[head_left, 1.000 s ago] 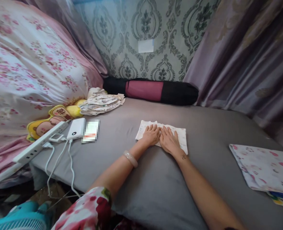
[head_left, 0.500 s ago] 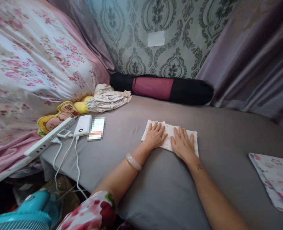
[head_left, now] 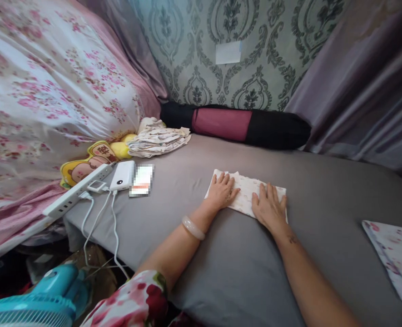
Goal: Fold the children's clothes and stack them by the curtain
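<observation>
A folded white cloth (head_left: pixel 244 190) with a faint print lies flat on the grey bed sheet (head_left: pixel 228 263). My left hand (head_left: pixel 221 190) rests palm down on its left part, fingers spread. On the right part lies my right hand (head_left: pixel 269 206), also flat with the fingers apart. Between the hands the middle of the cloth shows. Parts of the cloth under both palms are hidden. A pale bangle (head_left: pixel 193 228) sits on my left forearm.
At the left stand a white power strip (head_left: pixel 78 190), a white power bank (head_left: pixel 122 175) with cables, and a blurred-out flat item (head_left: pixel 141 180). Behind are a pile of folded cloths (head_left: pixel 158 141) and a black-and-red bolster (head_left: pixel 279 129). A floral folded cloth (head_left: pixel 393 254) lies right; a blue fan (head_left: pixel 33 299) stands lower left.
My right hand has slid a little to the right over the cloth, widening the gap between my hands. The whole view has shifted slightly, so things appear further right.
</observation>
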### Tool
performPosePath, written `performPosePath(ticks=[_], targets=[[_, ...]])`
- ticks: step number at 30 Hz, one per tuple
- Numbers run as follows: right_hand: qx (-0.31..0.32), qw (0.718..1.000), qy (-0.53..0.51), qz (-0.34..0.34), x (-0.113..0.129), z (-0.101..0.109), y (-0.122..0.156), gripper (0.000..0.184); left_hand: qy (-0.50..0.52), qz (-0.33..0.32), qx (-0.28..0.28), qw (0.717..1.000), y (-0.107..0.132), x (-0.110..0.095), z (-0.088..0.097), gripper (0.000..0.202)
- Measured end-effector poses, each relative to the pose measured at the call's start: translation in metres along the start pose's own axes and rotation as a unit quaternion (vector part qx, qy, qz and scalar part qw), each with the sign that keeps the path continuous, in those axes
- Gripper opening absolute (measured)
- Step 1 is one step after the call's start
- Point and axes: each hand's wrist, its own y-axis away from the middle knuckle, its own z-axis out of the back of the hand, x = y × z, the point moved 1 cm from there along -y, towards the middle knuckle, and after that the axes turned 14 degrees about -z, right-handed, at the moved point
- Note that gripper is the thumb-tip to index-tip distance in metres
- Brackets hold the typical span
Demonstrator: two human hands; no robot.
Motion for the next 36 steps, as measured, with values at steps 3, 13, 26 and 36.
performPosePath(ticks=[3,13,26,36], targets=[[-0.005,1.0,-0.001,-0.028,-0.003,0.0,0.001,0.059,0.001,0.032,0.007,0.999,0.001,0.004,-0.003,0.059],[0.031,0.999,-0.006,-0.04,-0.007,-0.004,-0.003,0.062,0.056,0.035,0.047,0.997,0.001,0.009,0.0,0.058],[0.029,0.995,-0.02,-0.096,-0.024,-0.011,-0.012,0.074,0.061,0.08,0.058,0.993,0.003,0.025,-0.001,0.065],[0.012,0.999,0.006,-0.037,-0.011,0.007,-0.008,0.065,-0.014,0.054,-0.015,0.998,0.003,0.013,0.008,0.06]])
